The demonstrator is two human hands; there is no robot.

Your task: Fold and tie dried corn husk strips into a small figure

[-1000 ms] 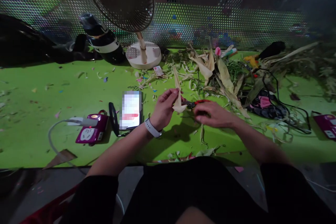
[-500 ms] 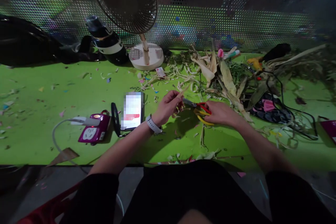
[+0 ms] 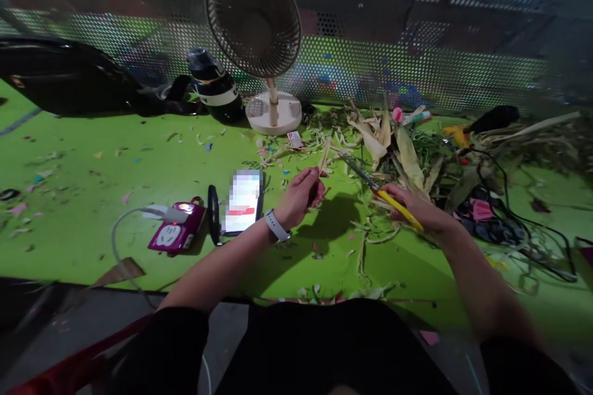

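A thin pale strip of corn husk (image 3: 325, 155) stands up from the pinched fingers of my left hand (image 3: 302, 194), above the green table. To the right, my right hand (image 3: 414, 205) is closed on scissors with yellow handles (image 3: 399, 210); their blades point up and left, apart from the strip. Dried husks (image 3: 370, 139) lie in a loose heap behind and to the right of the scissors. Small cut scraps (image 3: 364, 253) are scattered on the table below both hands.
A phone (image 3: 243, 203) and a purple power block (image 3: 176, 227) lie left of my left hand. Farther back stand a fan (image 3: 273, 114) and a dark bottle (image 3: 217, 89), beside a black bag (image 3: 69, 77). A black cable (image 3: 551, 216) runs at the right.
The scissors have moved right, away from the strip, and now show their long blades. My right hand has turned and shifted right. The whole view has shifted slightly.
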